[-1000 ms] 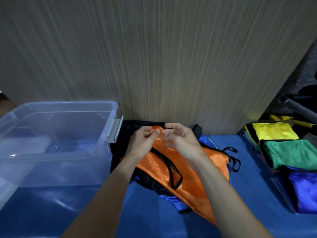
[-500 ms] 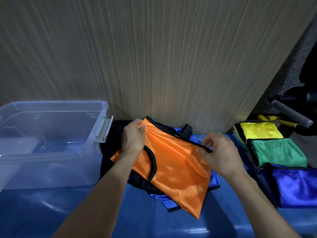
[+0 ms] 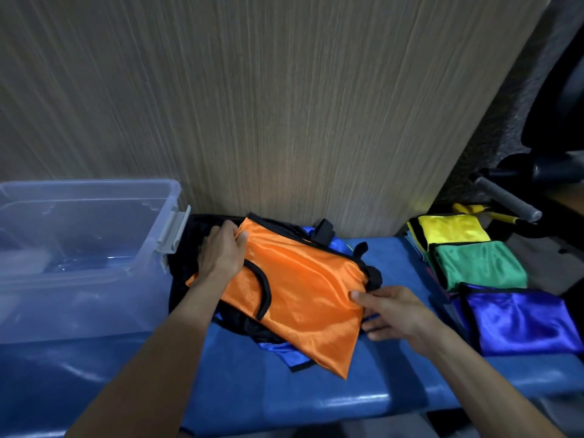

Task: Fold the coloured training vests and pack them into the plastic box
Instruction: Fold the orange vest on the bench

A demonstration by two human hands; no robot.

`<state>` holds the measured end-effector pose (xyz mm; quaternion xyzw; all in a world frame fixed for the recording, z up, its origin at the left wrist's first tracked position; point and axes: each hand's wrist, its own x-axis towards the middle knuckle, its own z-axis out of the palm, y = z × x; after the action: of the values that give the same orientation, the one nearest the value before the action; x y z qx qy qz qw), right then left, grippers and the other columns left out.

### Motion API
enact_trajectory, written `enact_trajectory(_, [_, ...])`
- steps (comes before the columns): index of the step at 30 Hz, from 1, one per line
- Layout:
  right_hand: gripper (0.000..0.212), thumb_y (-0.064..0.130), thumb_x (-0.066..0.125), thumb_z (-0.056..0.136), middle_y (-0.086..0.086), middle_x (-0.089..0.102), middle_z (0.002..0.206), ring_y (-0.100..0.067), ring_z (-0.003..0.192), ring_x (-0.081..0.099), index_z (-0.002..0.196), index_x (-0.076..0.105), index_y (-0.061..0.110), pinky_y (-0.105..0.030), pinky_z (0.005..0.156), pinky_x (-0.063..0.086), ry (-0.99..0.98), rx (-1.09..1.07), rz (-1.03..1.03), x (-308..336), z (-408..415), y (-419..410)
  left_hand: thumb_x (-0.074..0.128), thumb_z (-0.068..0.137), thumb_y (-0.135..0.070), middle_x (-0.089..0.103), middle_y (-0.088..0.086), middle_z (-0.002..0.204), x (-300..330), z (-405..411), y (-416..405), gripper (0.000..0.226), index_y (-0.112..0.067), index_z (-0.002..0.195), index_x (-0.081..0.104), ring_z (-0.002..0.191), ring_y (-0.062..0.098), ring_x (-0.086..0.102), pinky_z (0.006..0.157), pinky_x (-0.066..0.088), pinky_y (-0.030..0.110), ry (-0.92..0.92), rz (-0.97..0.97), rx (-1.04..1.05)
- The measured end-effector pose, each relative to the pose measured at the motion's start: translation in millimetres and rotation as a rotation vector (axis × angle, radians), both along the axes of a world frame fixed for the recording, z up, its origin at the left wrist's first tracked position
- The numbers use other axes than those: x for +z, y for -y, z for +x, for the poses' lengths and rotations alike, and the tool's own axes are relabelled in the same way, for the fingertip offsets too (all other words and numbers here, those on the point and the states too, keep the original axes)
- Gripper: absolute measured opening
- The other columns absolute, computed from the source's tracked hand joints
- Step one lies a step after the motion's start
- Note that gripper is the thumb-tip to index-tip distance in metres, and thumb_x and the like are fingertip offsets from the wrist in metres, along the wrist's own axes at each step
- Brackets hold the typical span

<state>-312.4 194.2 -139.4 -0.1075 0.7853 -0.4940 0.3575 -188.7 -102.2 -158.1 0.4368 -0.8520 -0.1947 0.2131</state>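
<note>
An orange vest (image 3: pixel 300 289) with black trim lies spread across a heap of black and blue vests (image 3: pixel 284 349) on the blue bench. My left hand (image 3: pixel 221 251) grips its upper left corner, thumb on top of the fabric. My right hand (image 3: pixel 388 308) pinches its right edge, thumb on top and fingers underneath. The clear plastic box (image 3: pixel 85 248) stands at the left with nothing visible inside. Folded yellow (image 3: pixel 452 227), green (image 3: pixel 477 263) and blue vests (image 3: pixel 518 320) lie in a row at the right.
A wood-grain wall panel (image 3: pixel 284 105) rises directly behind the bench (image 3: pixel 300 393). The box's grey latch (image 3: pixel 172 232) juts toward the vest heap. A grey-handled bar (image 3: pixel 505 199) and dark equipment sit at the far right, beyond the folded vests.
My hands have moved apart from the vest's top middle, drawing the orange fabric out flat. The right hand has dropped lower along the right edge.
</note>
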Motion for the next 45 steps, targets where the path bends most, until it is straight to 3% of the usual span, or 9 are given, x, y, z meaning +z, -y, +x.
enact_trajectory(9, [0.03, 0.031, 0.082, 0.084, -0.007, 0.061, 0.067, -0.015, 0.05, 0.054, 0.091, 0.063, 0.008, -0.027, 0.048, 0.048, 0.121, -0.07, -0.047, -8, 8, 5, 0.051, 0.103, -0.041, 0.066, 0.005, 0.1, 7, 1, -3, 0.026, -0.018, 0.107, 0.062, 0.087, 0.026, 0.062, 0.064, 0.043, 0.036, -0.099, -0.019, 0.018])
enact_trajectory(14, [0.038, 0.037, 0.074, 0.09, -0.011, 0.076, 0.099, -0.026, 0.089, 0.072, 0.104, 0.067, 0.003, -0.041, 0.084, 0.059, 0.007, -0.194, -0.143, -11, 11, 7, 0.054, 0.102, -0.043, 0.067, 0.001, 0.095, 19, 13, -8, 0.027, -0.019, 0.106, 0.066, 0.083, 0.023, 0.062, 0.066, 0.046, 0.035, -0.121, -0.051, 0.006])
enact_trajectory(18, [0.027, 0.038, 0.066, 0.097, -0.013, 0.072, 0.099, -0.028, 0.086, 0.068, 0.087, 0.061, 0.012, -0.042, 0.074, 0.054, -0.086, -0.255, -0.151, -9, 6, -3, 0.056, 0.1, -0.045, 0.068, 0.0, 0.088, 28, 30, -20, 0.028, -0.02, 0.101, 0.068, 0.078, 0.016, 0.061, 0.067, 0.048, 0.033, -0.147, -0.004, -0.054])
enact_trajectory(22, [0.023, 0.036, 0.062, 0.1, -0.015, 0.07, 0.097, -0.032, 0.087, 0.069, 0.098, 0.062, 0.013, -0.047, 0.08, 0.059, -0.194, -0.215, -0.062, -6, 0, -23, 0.062, 0.098, -0.043, 0.064, -0.002, 0.085, 35, 53, -47, 0.029, -0.018, 0.088, 0.069, 0.086, 0.015, 0.059, 0.074, 0.042, 0.031, -0.164, 0.204, -0.149])
enact_trajectory(29, [0.024, 0.03, 0.068, 0.097, -0.019, 0.071, 0.094, -0.032, 0.083, 0.068, 0.097, 0.066, 0.007, -0.043, 0.078, 0.056, -0.328, 0.026, 0.164, -1, -14, -76, 0.071, 0.094, -0.034, 0.063, 0.007, 0.07, 34, 99, -87, 0.029, -0.014, 0.074, 0.068, 0.063, 0.021, 0.06, 0.066, 0.046, 0.031, -0.237, 0.799, -0.306])
enact_trajectory(32, [0.022, 0.031, 0.069, 0.095, -0.015, 0.07, 0.09, -0.028, 0.079, 0.067, 0.093, 0.068, 0.009, -0.038, 0.072, 0.054, -0.378, 0.109, 0.27, -2, -12, -91, 0.066, 0.098, -0.028, 0.057, -0.001, 0.054, 28, 112, -98, 0.029, -0.015, 0.074, 0.058, 0.046, 0.01, 0.055, 0.045, 0.043, 0.022, -0.129, 0.878, -0.333])
enact_trajectory(36, [0.029, 0.039, 0.072, 0.092, -0.017, 0.068, 0.075, -0.028, 0.057, 0.066, 0.096, 0.058, 0.014, -0.034, 0.048, 0.055, -0.411, 0.152, 0.411, -8, -6, -94, 0.067, 0.098, -0.032, 0.063, 0.004, 0.063, 13, 126, -100, 0.028, -0.015, 0.078, 0.056, 0.057, 0.018, 0.066, 0.051, 0.053, 0.031, 0.041, 0.806, -0.331])
enact_trajectory(40, [0.038, 0.056, 0.075, 0.08, -0.005, 0.069, 0.091, -0.026, 0.083, 0.067, 0.09, 0.055, 0.026, -0.039, 0.077, 0.056, -0.643, 0.184, 0.484, -5, -3, -90, 0.068, 0.095, -0.04, 0.044, -0.004, 0.059, 6, 127, -95, 0.039, -0.017, 0.069, 0.05, 0.059, 0.013, 0.051, 0.056, 0.048, 0.028, 0.055, 0.649, -0.336])
enact_trajectory(45, [0.038, 0.051, 0.083, 0.074, 0.004, 0.068, 0.088, -0.019, 0.085, 0.066, 0.094, 0.06, 0.028, -0.035, 0.075, 0.054, -0.652, 0.252, 0.393, 3, 1, -78, 0.067, 0.095, -0.042, 0.047, -0.004, 0.066, 3, 124, -90, 0.042, -0.011, 0.07, 0.054, 0.062, 0.012, 0.045, 0.065, 0.039, 0.031, 0.021, 0.357, -0.358])
